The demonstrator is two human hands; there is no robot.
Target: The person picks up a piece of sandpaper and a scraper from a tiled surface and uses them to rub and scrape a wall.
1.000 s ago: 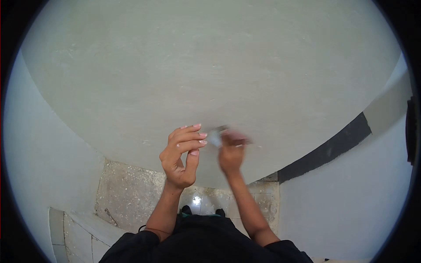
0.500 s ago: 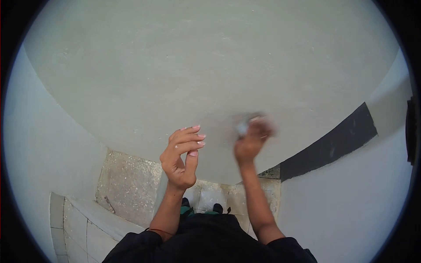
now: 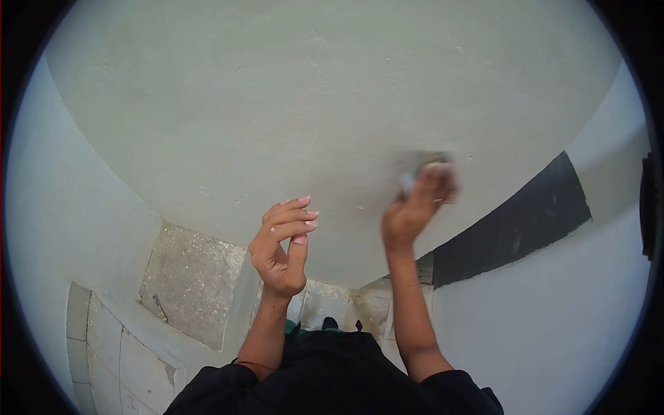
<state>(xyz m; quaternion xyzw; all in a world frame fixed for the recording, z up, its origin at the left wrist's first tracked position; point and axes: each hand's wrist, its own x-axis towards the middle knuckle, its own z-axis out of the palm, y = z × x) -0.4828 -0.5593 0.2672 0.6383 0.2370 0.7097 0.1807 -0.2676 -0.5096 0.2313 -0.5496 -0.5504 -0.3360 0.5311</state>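
A broad grey-green wall point(image 3: 277, 104) fills most of the view in front of me. My right hand point(image 3: 418, 204) is up against its surface, fingers closed over a small grey and pale-blue piece point(image 3: 409, 181). Motion smears that piece, and I cannot tell what kind of thing it is. To the left, my left hand point(image 3: 285, 242) is raised near the wall with nothing in it. Its fingers are loosely curved and the thumb stands apart from them. White specks show on its fingers.
A dark grey band point(image 3: 515, 225) runs along the white wall on the right. Below left lies a speckled stone slab point(image 3: 194, 283) beside a tiled ledge point(image 3: 104, 339). Pale floor tiles point(image 3: 328, 299) show under me, with a dark shoe point(image 3: 330, 323) partly visible.
My right hand has moved up and to the right over the wall with the piece in it. My left hand keeps nearly the same pose. The view has shifted slightly.
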